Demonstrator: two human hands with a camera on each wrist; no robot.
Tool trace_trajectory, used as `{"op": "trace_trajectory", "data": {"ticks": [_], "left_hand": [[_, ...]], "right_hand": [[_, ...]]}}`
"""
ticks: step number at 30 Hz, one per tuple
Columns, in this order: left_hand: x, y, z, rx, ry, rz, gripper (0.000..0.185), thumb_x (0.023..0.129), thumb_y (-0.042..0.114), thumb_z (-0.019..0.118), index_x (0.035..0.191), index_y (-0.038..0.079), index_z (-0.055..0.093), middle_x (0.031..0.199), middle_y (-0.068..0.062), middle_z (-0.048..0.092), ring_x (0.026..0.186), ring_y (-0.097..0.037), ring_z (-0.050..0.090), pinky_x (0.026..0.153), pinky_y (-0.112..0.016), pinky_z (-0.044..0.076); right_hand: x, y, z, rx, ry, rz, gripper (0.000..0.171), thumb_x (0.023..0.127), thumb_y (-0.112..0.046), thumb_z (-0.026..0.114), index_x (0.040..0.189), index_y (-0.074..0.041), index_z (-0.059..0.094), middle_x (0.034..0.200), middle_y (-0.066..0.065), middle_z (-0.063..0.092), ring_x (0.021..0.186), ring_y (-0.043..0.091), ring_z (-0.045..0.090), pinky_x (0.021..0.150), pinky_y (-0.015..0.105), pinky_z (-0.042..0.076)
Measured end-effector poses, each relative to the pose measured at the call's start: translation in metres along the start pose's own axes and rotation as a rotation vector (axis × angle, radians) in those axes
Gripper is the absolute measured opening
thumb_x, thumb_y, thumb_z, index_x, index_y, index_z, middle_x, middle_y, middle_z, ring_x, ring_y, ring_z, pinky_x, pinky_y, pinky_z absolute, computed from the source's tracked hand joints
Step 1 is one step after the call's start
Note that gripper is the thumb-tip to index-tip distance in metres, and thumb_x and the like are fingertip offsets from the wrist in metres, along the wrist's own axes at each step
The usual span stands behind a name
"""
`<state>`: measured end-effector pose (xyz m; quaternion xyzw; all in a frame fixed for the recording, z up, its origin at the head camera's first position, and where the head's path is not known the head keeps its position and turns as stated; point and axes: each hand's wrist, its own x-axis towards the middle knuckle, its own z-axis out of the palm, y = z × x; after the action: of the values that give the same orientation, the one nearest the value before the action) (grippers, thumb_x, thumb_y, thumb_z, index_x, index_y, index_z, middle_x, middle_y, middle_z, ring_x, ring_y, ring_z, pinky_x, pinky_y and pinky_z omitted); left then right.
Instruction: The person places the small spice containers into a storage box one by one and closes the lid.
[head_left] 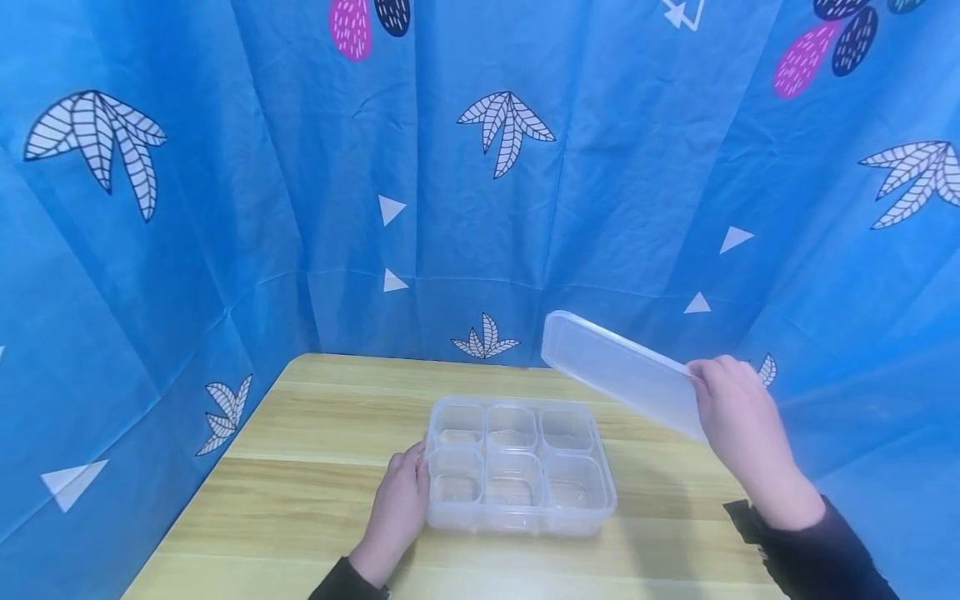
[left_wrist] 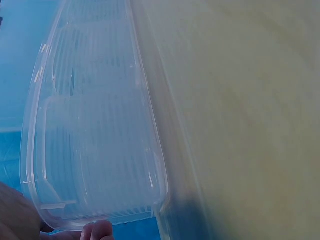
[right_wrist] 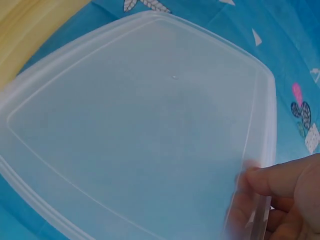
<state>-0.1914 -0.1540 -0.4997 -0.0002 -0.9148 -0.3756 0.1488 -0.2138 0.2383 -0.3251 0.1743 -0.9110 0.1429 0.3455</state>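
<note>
Lid (head_left: 618, 367) raised, box (head_left: 521, 522) on the counter (head_left: 337, 475)

We see the translucent box resting on the wood-patterned counter, its six compartments (head_left: 512, 482) set in two rows of three and uncovered. The left grip (head_left: 401, 504) holds it at its left side; in the left wrist view we make out fingertips (left_wrist: 100, 230) curled against the box's end wall.

The right grip (head_left: 738, 412) pinches the frosted lid by its right end. Up close, we find the thumb (right_wrist: 280, 177) on one face, with fingers showing blurred through the plastic behind it. The lid hangs in the air, up and to the right of the box and well apart from it, tilted so that its left end sits higher. Below it, we notice a soft shadow (head_left: 660, 525) on the counter.

Both wrists come out of dark sleeves (head_left: 817, 550). Around the counter we see blue cloth (head_left: 480, 233) printed with white leaves, triangles, and pink and dark drops.
</note>
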Motion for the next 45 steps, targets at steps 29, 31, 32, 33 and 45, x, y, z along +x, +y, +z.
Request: {"op": "trace_trajectory", "data": {"ticks": [29, 31, 32, 33, 45], "left_hand": [[-0.002, 0.003, -0.001, -0.012, 0.009, -0.027, 0.039, 0.105, 0.014, 0.047, 0.139, -0.006, 0.052, 0.107, -0.018, 0.059, 0.081, -0.022, 0.062, 0.07, -0.038, 0.058], [-0.003, 0.004, -0.001, -0.016, 0.012, -0.023, 0.039, 0.105, 0.013, 0.047, 0.139, -0.006, 0.052, 0.106, -0.017, 0.059, 0.081, -0.021, 0.062, 0.069, -0.038, 0.057], [-0.003, 0.004, -0.001, -0.016, 0.013, -0.019, 0.039, 0.105, 0.013, 0.048, 0.138, -0.006, 0.052, 0.106, -0.017, 0.059, 0.08, -0.022, 0.062, 0.068, -0.038, 0.058], [-0.003, 0.004, -0.001, -0.016, 0.012, -0.022, 0.039, 0.105, 0.013, 0.048, 0.139, -0.006, 0.052, 0.106, -0.017, 0.059, 0.081, -0.022, 0.062, 0.069, -0.038, 0.058], [-0.004, 0.005, -0.003, -0.002, 0.004, 0.001, 0.039, 0.105, 0.012, 0.047, 0.139, -0.007, 0.051, 0.107, -0.019, 0.059, 0.079, -0.02, 0.061, 0.066, -0.034, 0.056]], "right_hand": [[0.005, -0.037, 0.058, 0.081, 0.189, -0.4, 0.023, 0.078, 0.015, 0.07, 0.098, 0.006, 0.067, 0.087, 0.015, 0.062, 0.076, 0.033, 0.055, 0.062, 0.04, 0.049], [0.004, -0.039, 0.061, 0.096, 0.182, -0.414, 0.025, 0.077, 0.015, 0.069, 0.1, 0.006, 0.067, 0.088, 0.015, 0.062, 0.077, 0.032, 0.055, 0.063, 0.04, 0.049], [0.003, -0.04, 0.063, 0.103, 0.177, -0.418, 0.025, 0.077, 0.015, 0.069, 0.1, 0.006, 0.067, 0.088, 0.014, 0.062, 0.078, 0.032, 0.055, 0.063, 0.04, 0.049], [0.003, -0.04, 0.064, 0.107, 0.174, -0.425, 0.026, 0.077, 0.016, 0.068, 0.101, 0.006, 0.067, 0.089, 0.014, 0.063, 0.078, 0.032, 0.056, 0.064, 0.04, 0.049], [0.0, -0.05, 0.08, 0.121, 0.17, -0.486, 0.022, 0.085, 0.011, 0.055, 0.102, 0.005, 0.067, 0.092, 0.013, 0.063, 0.083, 0.032, 0.059, 0.07, 0.041, 0.053]]}}
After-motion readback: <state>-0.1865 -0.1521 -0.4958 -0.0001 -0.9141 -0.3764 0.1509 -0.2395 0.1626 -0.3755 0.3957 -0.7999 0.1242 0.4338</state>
